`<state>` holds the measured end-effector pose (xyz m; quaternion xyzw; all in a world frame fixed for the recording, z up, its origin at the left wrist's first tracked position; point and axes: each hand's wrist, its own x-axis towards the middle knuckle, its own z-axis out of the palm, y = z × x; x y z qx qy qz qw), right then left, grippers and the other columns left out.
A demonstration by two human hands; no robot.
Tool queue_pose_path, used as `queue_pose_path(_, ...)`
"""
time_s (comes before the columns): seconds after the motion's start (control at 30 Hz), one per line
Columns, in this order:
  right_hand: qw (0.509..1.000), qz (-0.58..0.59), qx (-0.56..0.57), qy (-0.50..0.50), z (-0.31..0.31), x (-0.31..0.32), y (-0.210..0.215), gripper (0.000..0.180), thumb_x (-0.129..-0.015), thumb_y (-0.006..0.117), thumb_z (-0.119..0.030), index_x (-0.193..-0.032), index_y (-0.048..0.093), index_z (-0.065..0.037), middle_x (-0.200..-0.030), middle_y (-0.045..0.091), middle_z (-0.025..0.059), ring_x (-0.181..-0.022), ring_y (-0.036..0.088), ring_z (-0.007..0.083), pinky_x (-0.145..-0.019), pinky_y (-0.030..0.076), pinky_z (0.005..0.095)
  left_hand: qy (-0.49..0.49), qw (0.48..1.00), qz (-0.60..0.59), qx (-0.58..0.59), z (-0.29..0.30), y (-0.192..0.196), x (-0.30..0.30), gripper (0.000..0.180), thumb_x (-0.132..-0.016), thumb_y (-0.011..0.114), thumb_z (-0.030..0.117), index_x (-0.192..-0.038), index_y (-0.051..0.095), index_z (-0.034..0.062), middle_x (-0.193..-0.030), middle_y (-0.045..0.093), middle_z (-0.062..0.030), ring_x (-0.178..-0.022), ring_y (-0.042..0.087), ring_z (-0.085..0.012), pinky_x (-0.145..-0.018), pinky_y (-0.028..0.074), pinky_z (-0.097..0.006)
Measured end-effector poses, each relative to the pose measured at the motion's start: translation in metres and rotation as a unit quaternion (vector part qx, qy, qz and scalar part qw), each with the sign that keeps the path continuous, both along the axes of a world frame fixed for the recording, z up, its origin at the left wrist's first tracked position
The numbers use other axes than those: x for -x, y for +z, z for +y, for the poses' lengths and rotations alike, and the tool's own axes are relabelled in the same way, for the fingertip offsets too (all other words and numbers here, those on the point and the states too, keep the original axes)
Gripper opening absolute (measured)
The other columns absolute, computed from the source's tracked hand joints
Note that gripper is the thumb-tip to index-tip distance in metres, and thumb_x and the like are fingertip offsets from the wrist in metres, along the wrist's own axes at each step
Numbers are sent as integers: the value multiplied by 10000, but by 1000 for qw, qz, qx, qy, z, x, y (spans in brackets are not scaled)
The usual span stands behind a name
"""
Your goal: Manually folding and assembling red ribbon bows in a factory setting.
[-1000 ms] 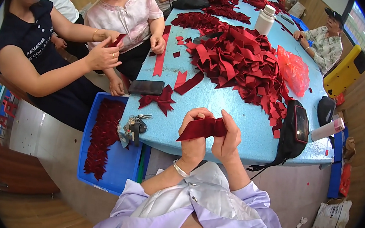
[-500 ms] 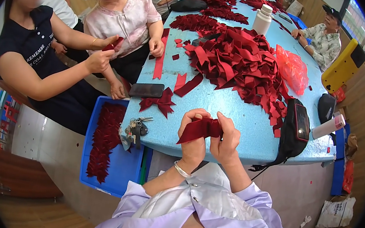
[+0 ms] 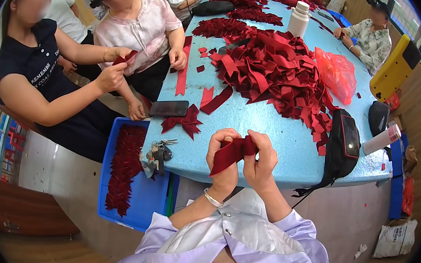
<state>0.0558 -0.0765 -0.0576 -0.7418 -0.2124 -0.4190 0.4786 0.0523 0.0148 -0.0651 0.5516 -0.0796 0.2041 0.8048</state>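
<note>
Ribbon strip (image 3: pixel 232 153), dark red and folded, is held between both hands just in front of the near edge of the blue desk (image 3: pixel 252 125). The left hand (image 3: pixel 222 156) is closed on its lower end, and the right hand (image 3: pixel 263 160) pinches its upper end with thumb and fingers. A silver bracelet (image 3: pixel 212 198) sits on the left wrist.

From the hands, a finished red bow (image 3: pixel 185 121) lies on the desk at 10 o'clock, with a black phone (image 3: pixel 169 108) just beside it. A bunch of keys (image 3: pixel 158 152) lies at 9 o'clock, at the desk corner. A big pile of red ribbon pieces (image 3: pixel 273 71) lies at 12 o'clock, and a black pouch (image 3: pixel 343 145) at 3 o'clock. A blue tray (image 3: pixel 139 196) with red pieces stands at 8 o'clock, lower than the desk. Other people sit along the left side; one of them holds a small red piece (image 3: pixel 125 58) in the hands.
</note>
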Motion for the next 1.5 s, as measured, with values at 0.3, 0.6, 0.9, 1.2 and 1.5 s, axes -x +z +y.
queue_pose_path(0.3, 996, 38, -70, 39, -1, -1, -7, 335, -799, 513, 104, -1125, 546, 33, -874, 621, 158, -678, 610, 245, -578, 495, 312, -7, 999, -48, 20, 1, 2, -2, 52, -947, 506, 37, -999, 501, 36, -1042, 537, -82, -921, 524, -137, -842, 463, -272)
queue_pose_path(0.6, 998, 9, -58, 4, 0, -1, -7, 209, -893, 483, 41, -1093, 544, 29, -858, 616, 126, -689, 588, 167, -622, 477, 263, -17, 999, -44, 7, -3, -1, 2, 55, -944, 515, 34, -993, 491, 45, -1019, 538, -75, -930, 518, -137, -843, 456, -272)
queue_pose_path(0.9, 940, 197, -258, 108, -3, 11, -25, 137, -935, 494, 5, -1063, 542, 16, -872, 614, 91, -710, 562, 81, -611, 468, 227, -128, 971, 47, 194, -1, -1, -4, 63, -964, 517, 104, -999, 497, 56, -1018, 554, -65, -943, 535, -145, -852, 456, -289)
queue_pose_path(1.2, 968, 138, -206, 38, -5, 17, -10, 249, -827, 625, 49, -1056, 543, -3, -887, 581, 70, -720, 569, 100, -564, 470, 231, -208, 893, 160, 366, 3, -14, -8, 88, -949, 541, 135, -991, 518, 62, -1037, 581, -64, -955, 574, -173, -861, 493, -302)
queue_pose_path(1.5, 986, 123, -109, 21, -8, 11, 11, 339, -732, 642, 77, -1045, 543, -8, -890, 573, 81, -704, 581, 128, -505, 430, 233, -282, 845, 284, 355, 5, -25, -8, 158, -942, 554, 157, -1033, 568, 28, -935, 603, -61, -844, 583, -180, -786, 503, -309)
